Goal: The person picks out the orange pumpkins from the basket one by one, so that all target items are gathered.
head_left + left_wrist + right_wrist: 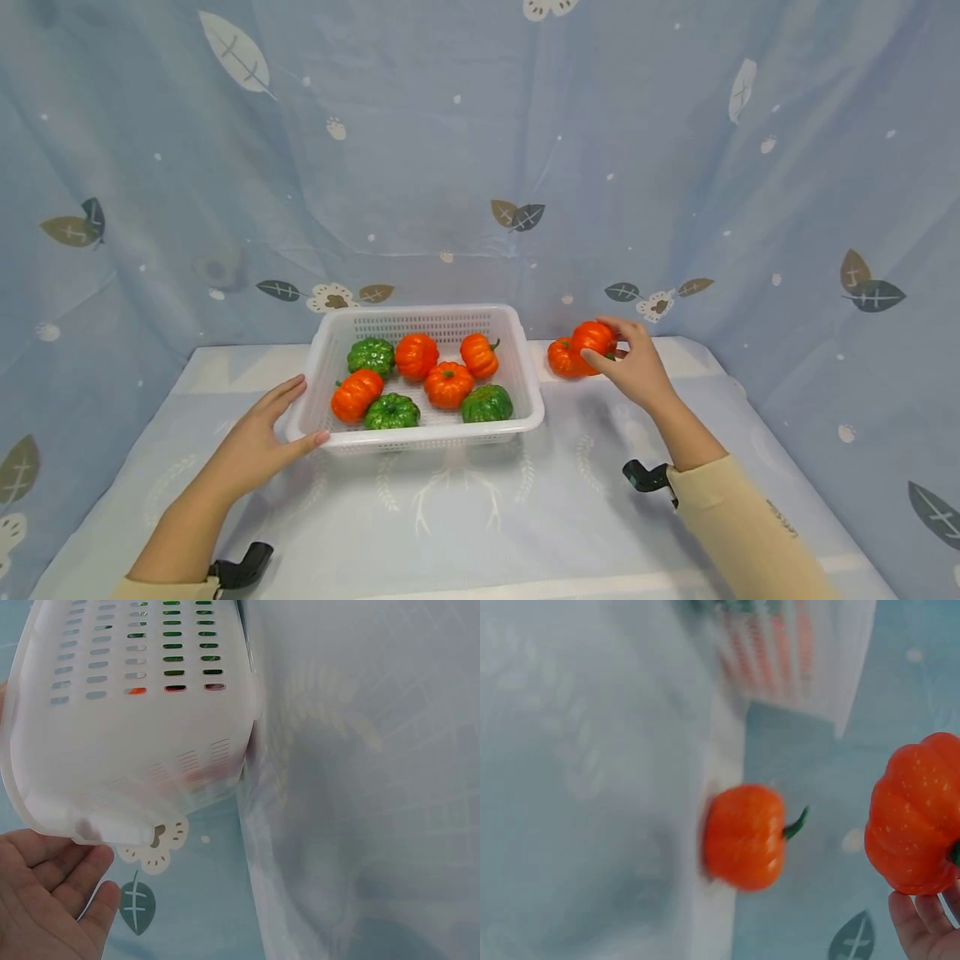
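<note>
My right hand holds an orange mini pumpkin between thumb and fingers, to the right of the basket. The right wrist view shows this pumpkin above the fingertips. Another orange pumpkin with a green stem sits close beside it on the table. A white plastic basket stands at the middle, with several orange and green pumpkins inside. My left hand lies at the basket's left end with thumb and fingers extended, the thumb at the front rim. In the left wrist view, its fingertips meet the rim.
A pale patterned cloth covers the table. Behind it hangs a blue curtain with leaf prints, close to the basket's far side. Each wrist carries a black camera mount, one at the left wrist.
</note>
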A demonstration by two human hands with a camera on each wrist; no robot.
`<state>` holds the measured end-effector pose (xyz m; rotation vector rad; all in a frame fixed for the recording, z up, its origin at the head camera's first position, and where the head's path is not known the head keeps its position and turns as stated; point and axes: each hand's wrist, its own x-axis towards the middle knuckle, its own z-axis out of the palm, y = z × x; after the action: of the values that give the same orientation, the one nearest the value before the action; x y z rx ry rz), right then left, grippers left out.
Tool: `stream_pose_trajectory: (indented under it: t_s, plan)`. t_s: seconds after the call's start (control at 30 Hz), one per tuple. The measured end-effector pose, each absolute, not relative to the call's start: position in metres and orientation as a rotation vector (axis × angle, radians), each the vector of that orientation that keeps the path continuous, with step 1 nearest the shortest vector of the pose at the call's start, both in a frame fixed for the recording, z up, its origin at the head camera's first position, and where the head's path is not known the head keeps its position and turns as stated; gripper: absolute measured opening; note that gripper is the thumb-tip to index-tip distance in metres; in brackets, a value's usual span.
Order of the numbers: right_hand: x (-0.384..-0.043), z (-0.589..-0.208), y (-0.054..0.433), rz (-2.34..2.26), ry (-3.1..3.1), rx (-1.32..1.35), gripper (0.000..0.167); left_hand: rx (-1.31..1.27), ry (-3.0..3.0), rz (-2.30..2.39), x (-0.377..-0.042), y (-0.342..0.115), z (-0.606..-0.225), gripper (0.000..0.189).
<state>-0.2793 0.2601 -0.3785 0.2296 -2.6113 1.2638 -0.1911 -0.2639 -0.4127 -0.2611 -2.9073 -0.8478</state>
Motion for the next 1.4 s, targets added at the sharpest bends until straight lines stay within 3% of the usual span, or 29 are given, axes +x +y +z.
stream_pose_trajectory:
  t_s: [0.67, 1.4]
  plan:
    - [-0.322, -0.432, 0.313, 0.882, -2.773, -0.070, 0.064, -0.283, -2.899, -0.854, -0.192, -0.264, -0.412, 0.100]
    - [-0.344, -0.451, 0.329, 0.869, -2.906, 0.024, 0.078, -0.249, -2.900, -0.869, -0.190, -0.265, -0.414, 0.100]
